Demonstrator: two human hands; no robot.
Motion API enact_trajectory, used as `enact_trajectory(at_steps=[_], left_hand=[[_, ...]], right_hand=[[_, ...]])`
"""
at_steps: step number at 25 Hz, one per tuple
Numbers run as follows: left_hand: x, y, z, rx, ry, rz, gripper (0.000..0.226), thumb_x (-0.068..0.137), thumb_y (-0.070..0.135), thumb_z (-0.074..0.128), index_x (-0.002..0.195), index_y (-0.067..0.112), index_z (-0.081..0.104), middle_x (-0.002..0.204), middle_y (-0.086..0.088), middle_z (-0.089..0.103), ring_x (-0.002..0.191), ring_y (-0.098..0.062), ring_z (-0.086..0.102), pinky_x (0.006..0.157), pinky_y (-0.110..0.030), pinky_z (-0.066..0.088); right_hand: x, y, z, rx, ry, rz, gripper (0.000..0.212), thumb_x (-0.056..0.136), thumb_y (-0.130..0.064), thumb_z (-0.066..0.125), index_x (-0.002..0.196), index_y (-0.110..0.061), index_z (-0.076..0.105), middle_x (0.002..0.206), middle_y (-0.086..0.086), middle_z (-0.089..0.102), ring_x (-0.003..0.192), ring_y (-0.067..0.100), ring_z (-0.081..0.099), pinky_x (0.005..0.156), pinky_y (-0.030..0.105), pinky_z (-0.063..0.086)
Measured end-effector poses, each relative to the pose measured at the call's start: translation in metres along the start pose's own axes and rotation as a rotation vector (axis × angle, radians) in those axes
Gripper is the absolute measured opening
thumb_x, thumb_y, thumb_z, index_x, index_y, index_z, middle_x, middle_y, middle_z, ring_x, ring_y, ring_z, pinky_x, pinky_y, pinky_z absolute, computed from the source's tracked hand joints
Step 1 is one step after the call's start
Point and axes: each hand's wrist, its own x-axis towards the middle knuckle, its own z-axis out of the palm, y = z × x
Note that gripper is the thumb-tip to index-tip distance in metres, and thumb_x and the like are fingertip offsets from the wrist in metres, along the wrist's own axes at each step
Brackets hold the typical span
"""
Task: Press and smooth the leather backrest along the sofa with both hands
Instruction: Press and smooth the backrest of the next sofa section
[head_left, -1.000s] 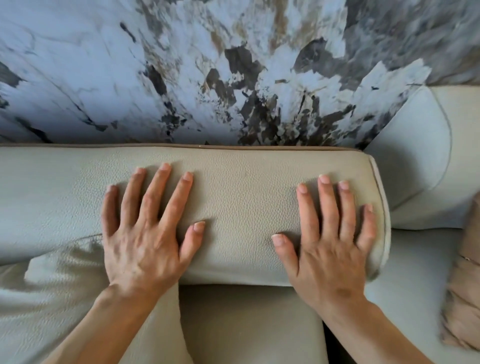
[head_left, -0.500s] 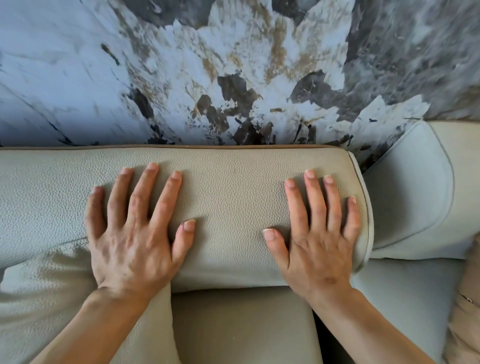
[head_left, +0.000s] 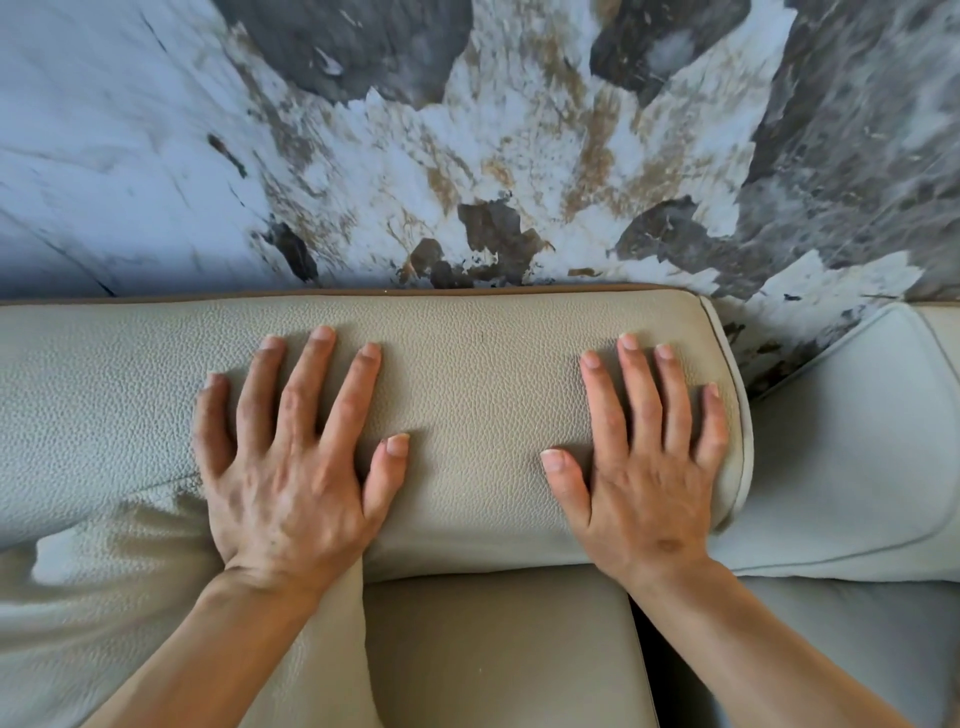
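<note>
The beige pebbled-leather backrest (head_left: 478, 395) runs across the middle of the view, with brown piping along its far edge. My left hand (head_left: 296, 467) lies flat on it, palm down, fingers spread, over a crease where the leather folds toward a cushion. My right hand (head_left: 644, 467) lies flat the same way near the backrest's right end, its little finger close to the white piped end seam. Neither hand holds anything.
A marbled grey, white and brown wall (head_left: 467, 156) rises right behind the backrest. A pale second backrest section (head_left: 852, 447) sits to the right. Seat cushions (head_left: 498, 649) lie below, with a dark gap (head_left: 644, 639) between them. A loose textured cushion (head_left: 78, 597) is at lower left.
The view has shifted, so the backrest's right end sits further left and lower in frame. Both hands stay flat on the leather in nearly the same spots.
</note>
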Motion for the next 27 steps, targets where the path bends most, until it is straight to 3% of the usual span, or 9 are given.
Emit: enact_trajectory(at_steps=[3, 7, 12, 15, 20, 27], left_hand=[[-0.001, -0.003, -0.003, 0.009, -0.045, -0.005, 0.061, 0.096, 0.057, 0.027, 0.146, 0.026, 0.041, 0.15, -0.009, 0.044, 0.139, -0.037, 0.037, 0.113, -0.058, 0.021], [0.005, 0.004, -0.024, -0.003, -0.268, -0.024, 0.066, 0.095, 0.06, 0.02, 0.151, 0.026, 0.031, 0.156, -0.009, 0.033, 0.145, -0.035, 0.024, 0.118, -0.058, 0.013], [-0.002, 0.006, -0.071, -0.089, -0.508, -0.07, 0.071, 0.093, 0.064, 0.004, 0.156, 0.033, 0.011, 0.166, -0.001, 0.0, 0.152, -0.024, -0.007, 0.122, -0.049, -0.006], [-0.025, 0.009, -0.117, -0.065, -0.452, -0.081, 0.068, 0.094, 0.06, 0.005, 0.154, 0.03, 0.015, 0.166, -0.001, 0.003, 0.152, -0.024, -0.006, 0.121, -0.051, -0.009], [-0.064, 0.015, -0.211, -0.102, -0.307, -0.033, 0.062, 0.096, 0.053, 0.021, 0.148, 0.023, 0.036, 0.162, -0.004, 0.026, 0.152, -0.027, 0.011, 0.121, -0.055, 0.0], [-0.115, 0.012, -0.405, -0.09, -0.334, -0.143, 0.066, 0.095, 0.055, 0.023, 0.15, 0.022, 0.036, 0.162, -0.005, 0.025, 0.152, -0.027, 0.009, 0.121, -0.053, -0.002]], right_hand=[[0.001, -0.002, 0.001, 0.018, -0.018, -0.004, 0.07, 0.094, -0.061, 0.019, 0.151, -0.02, 0.023, 0.156, 0.013, 0.031, 0.144, 0.034, 0.02, 0.114, 0.06, 0.012], [0.003, -0.003, -0.006, 0.038, -0.158, -0.001, 0.071, 0.092, -0.062, 0.02, 0.152, -0.022, 0.013, 0.16, 0.01, 0.021, 0.146, 0.03, 0.009, 0.114, 0.057, 0.002], [0.008, 0.005, -0.045, 0.099, -0.401, 0.001, 0.074, 0.087, -0.068, 0.007, 0.152, -0.033, -0.002, 0.163, -0.003, -0.003, 0.147, 0.02, -0.008, 0.117, 0.052, -0.003], [-0.007, -0.003, -0.087, 0.141, -0.374, -0.013, 0.073, 0.088, -0.065, 0.006, 0.153, -0.032, 0.001, 0.164, -0.002, -0.002, 0.148, 0.021, -0.005, 0.116, 0.051, -0.004], [-0.055, -0.021, -0.177, 0.192, -0.251, -0.023, 0.069, 0.093, -0.058, 0.02, 0.153, -0.023, 0.02, 0.162, 0.007, 0.017, 0.147, 0.031, 0.015, 0.115, 0.056, 0.011], [-0.101, -0.052, -0.368, 0.252, -0.161, 0.015, 0.071, 0.092, -0.055, 0.03, 0.151, -0.014, 0.027, 0.159, 0.012, 0.023, 0.146, 0.032, 0.02, 0.115, 0.059, 0.016]])
